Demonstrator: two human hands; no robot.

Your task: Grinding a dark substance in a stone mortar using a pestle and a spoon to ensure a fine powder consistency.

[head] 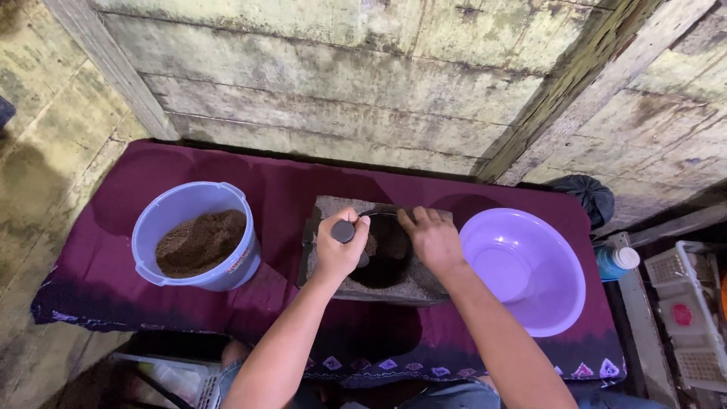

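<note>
A stone mortar (376,254), grey and blocky with a dark round hollow, sits at the middle of a bench covered with a deep purple cloth (288,189). The left hand (338,248) has its grip closed around a dark pestle (344,232), whose rounded end shows above the fist while its lower end dips into the hollow. The right hand (432,237) lies on the mortar's far right rim, fingers curled over the edge and holding no tool.

To the left, well apart from the mortar, stands a pale blue bucket (198,235) partly filled with brown powder (201,242); a small reddish label sits on its outer wall, too blurred to make out. To the right, just beside the mortar, rests a lilac basin (525,271). Beyond the bench's right end stands a blue bottle (616,262) with a white cap, and past it a white plastic crate (693,318) with a round red sticker. A black bag (589,195) sits at the bench's far right corner, against the weathered plank wall (333,83)
</note>
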